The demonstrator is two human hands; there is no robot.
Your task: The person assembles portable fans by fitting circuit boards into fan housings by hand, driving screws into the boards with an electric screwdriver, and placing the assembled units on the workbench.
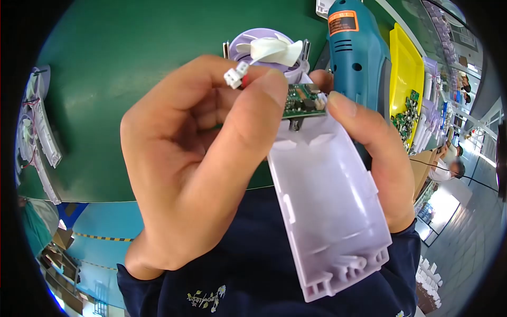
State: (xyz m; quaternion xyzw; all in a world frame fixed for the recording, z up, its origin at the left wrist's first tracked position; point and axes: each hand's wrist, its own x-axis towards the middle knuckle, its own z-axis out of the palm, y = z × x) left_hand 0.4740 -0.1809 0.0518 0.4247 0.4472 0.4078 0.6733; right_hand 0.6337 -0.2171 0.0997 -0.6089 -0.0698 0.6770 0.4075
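My left hand point(206, 142) is closed, its thumb and index finger pinched together. A small white plug connector point(236, 75) with a bit of red wire pokes out of this pinch. The thumb tip lies against a green circuit board point(305, 100) at the top of a pale lilac plastic housing point(327, 185). My right hand point(377, 153) grips that housing along its right side, thumb beside the board. The housing's hollow inside faces me, lower end tilted right. Above it, a white fan point(274, 50) shows in a round lilac frame. My left fingers partly hide the board.
A teal power tool point(356, 58) with an orange label stands just beyond my right hand. Right of it, a yellow tray point(404, 63) holds several circuit boards. More housings with wires point(39, 127) lie on the green table point(105, 68) at left. People sit far right.
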